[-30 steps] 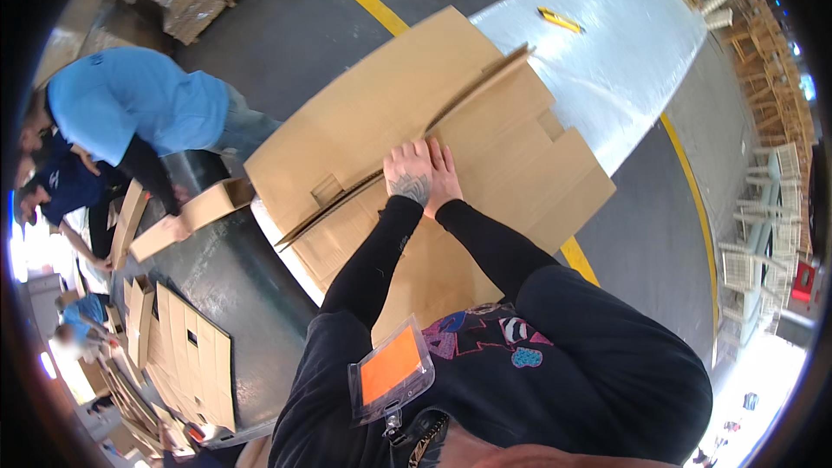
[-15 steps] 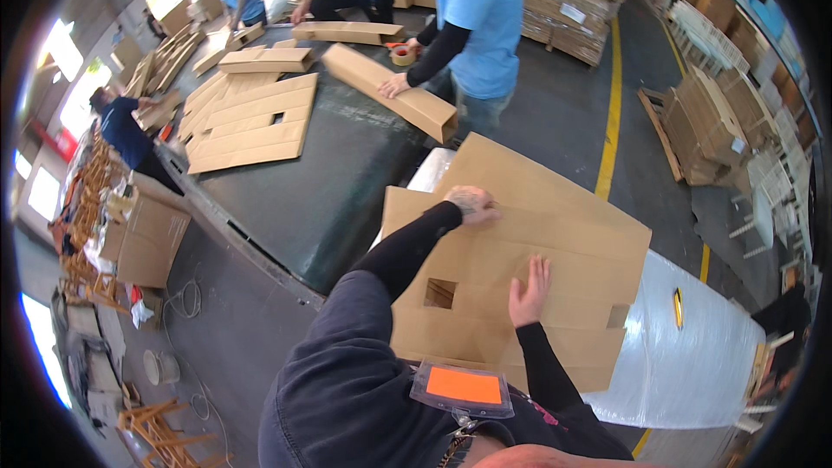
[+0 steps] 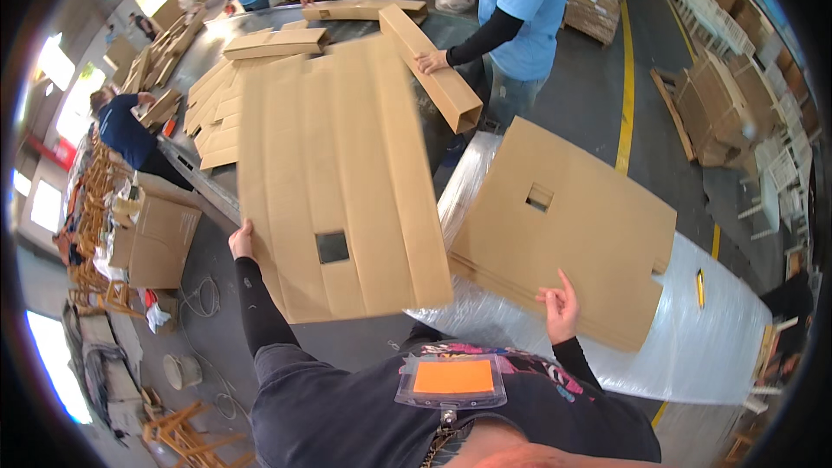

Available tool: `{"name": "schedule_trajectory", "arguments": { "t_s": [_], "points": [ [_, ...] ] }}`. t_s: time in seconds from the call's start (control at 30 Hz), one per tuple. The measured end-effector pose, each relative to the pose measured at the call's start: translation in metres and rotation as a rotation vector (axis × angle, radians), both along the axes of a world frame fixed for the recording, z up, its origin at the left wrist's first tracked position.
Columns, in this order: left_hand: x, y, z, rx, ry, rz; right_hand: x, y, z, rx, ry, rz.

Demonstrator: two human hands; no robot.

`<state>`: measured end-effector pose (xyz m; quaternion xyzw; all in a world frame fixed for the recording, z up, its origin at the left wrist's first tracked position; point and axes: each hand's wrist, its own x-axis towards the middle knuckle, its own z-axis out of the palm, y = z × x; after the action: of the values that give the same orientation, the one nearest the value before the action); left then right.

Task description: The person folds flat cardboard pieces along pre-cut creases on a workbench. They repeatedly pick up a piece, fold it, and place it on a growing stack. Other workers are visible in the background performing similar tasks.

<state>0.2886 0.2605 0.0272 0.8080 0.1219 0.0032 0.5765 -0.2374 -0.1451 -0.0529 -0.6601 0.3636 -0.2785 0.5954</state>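
My left hand [image 3: 243,241] grips the left edge of a flat, creased cardboard sheet [image 3: 381,199], its fingers partly hidden behind the board. The sheet is held up, tilted, over the near end of the dark table, and has a small square cutout. My right hand [image 3: 559,305] is empty, index finger stretched out and the other fingers loosely bent. It is over the near edge of a stack of flat cardboard [image 3: 598,243], which also shows a square cutout and a notch. That stack lies on a plastic-wrapped surface [image 3: 685,355].
A yellow cutter knife [image 3: 700,289] lies on the plastic wrap. Across the table a person in light blue [image 3: 520,26] rests a hand on a long folded cardboard box [image 3: 433,74]. More cardboard sheets [image 3: 212,117] lie on the table. Several other people work farther back.
My left hand has lifted the creased sheet off the stack and swung it left over the table. My right hand has come off the board. The co-worker's hand has let go of the tape.
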Motion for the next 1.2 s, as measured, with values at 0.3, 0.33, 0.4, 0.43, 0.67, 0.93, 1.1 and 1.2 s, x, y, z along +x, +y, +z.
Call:
{"name": "schedule_trajectory", "arguments": {
  "t_s": [0.3, 0.33, 0.4, 0.43, 0.67, 0.93, 1.1, 1.2],
  "points": [
    [0.11, -0.101, 0.005, -0.368, 0.613, 0.029, 0.011, 0.054, -0.045, -0.167, 0.503, -0.009],
    [0.109, -0.133, -0.01, -0.292, 0.524, -0.115, -0.002, 0.058, -0.05, -0.205, 0.568, -0.05],
    [0.129, -0.156, 0.0, 0.146, 0.248, -0.215, -0.005, 0.05, -0.055, -0.328, 0.546, -0.114],
    [0.12, -0.183, -0.021, 0.278, 0.091, -0.407, -0.012, 0.046, -0.058, -0.389, 0.586, -0.148],
    [-0.149, -0.306, -0.155, 0.036, 0.205, -1.135, -0.157, -0.046, -0.068, -0.373, 1.073, -0.865],
    [-0.239, -0.344, -0.149, 0.385, 0.136, -1.094, -0.311, -0.168, -0.077, -0.008, 1.266, -0.718],
    [-0.237, -0.336, -0.125, 0.569, 0.054, -0.975, -0.286, -0.167, -0.094, 0.076, 1.101, -0.495],
    [-0.249, -0.341, -0.132, 0.619, 0.062, -0.953, -0.301, -0.158, -0.086, 0.011, 1.041, -0.551]
  ]
}}
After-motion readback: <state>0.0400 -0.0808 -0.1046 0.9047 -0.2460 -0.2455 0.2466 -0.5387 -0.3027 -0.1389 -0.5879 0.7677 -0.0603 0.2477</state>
